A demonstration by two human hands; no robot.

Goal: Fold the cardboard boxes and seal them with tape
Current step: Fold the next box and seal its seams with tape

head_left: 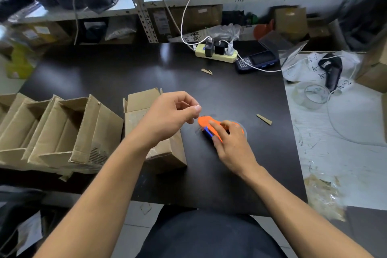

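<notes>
The right hand (232, 142) curls over the orange tape dispenser (209, 125) at table centre; the left hand (169, 119) hovers loosely curled, holding nothing visible. The box (146, 115) at nine o'clock looks light and stiff; grip its flaps.

Dark rectangular table (125, 73): row of open brown cardboard boxes (62, 132) at left edge, taped brown cardboard box (146, 115) just right of them. Right of that box, orange plastic tape dispenser (206, 123) lies on table w/ right hand (232, 142) on it; left hand (167, 119) above box, betw. box & dispenser. Far side: cream power strip (215, 54), dark handheld scanner (257, 60) to its right. Clear tape roll (314, 95) on white surface (345, 163), far right
</notes>
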